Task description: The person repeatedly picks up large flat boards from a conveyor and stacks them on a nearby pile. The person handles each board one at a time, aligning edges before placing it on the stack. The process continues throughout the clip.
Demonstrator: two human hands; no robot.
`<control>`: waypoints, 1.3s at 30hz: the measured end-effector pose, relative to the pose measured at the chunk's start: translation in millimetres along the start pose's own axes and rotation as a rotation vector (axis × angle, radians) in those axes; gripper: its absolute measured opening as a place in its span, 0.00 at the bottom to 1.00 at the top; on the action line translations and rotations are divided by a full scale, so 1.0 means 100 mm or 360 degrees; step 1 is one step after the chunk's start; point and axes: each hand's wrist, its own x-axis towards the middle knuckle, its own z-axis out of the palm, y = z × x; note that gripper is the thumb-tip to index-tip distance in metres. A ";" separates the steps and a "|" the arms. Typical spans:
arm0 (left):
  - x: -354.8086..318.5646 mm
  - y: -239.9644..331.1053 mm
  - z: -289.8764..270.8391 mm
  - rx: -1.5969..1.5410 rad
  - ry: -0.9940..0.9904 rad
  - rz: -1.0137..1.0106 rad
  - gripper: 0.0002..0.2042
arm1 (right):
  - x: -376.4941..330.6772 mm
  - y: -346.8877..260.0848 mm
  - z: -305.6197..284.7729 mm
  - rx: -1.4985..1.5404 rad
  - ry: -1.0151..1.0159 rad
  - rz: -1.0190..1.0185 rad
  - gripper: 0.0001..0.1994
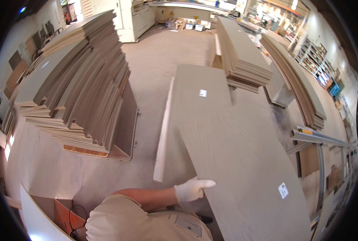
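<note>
My left hand [192, 189], in a white glove, grips the left edge of a long grey-brown wood-grain board [251, 160]. Its thumb lies on the upper face, and the fingers are hidden beneath. A small white printed label is stuck on the board near its right edge. The far end of this board overlaps a second grey-brown board [199, 78], which also bears a white label. Below that one, a pale strip edge [164, 132] shows on the left. My right hand is out of sight.
To the left stands a tall, uneven stack of boards [102, 68] on a low base. More stacked boards [243, 48] and long panels [295, 76] are at the far right. A metal rail frame [319, 136] stands at right. An orange-and-brown box [66, 215] is at lower left.
</note>
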 end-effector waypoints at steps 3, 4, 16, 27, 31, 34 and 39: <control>0.07 0.24 -0.47 -0.0323 -0.0109 0.0324 0.22 | -0.32 -0.48 0.37 0.0025 -0.0090 -0.0081 0.31; 0.12 0.33 -0.58 -0.0338 -0.0009 0.0396 0.22 | -0.47 -0.65 0.57 0.0049 -0.0123 -0.0084 0.31; 1.30 1.54 -1.97 -0.0341 0.0649 0.0867 0.26 | -1.11 -0.55 2.76 0.0902 -0.0671 0.0049 0.20; 1.40 1.45 -1.66 0.0068 0.0744 0.1046 0.27 | -2.20 -1.25 3.81 0.1060 -0.0568 0.0290 0.15; 1.12 1.58 -1.80 0.0242 0.0791 0.1126 0.27 | -2.55 -1.52 4.03 0.1228 -0.1064 0.0452 0.07; 0.94 1.92 -1.79 0.0510 0.0782 0.1137 0.36 | -2.84 -1.65 4.07 0.1224 -0.1182 0.0559 0.04; 0.98 2.06 -2.06 0.1952 0.1605 0.1232 0.42 | -2.89 -1.79 3.62 0.0245 -0.1682 0.0234 0.10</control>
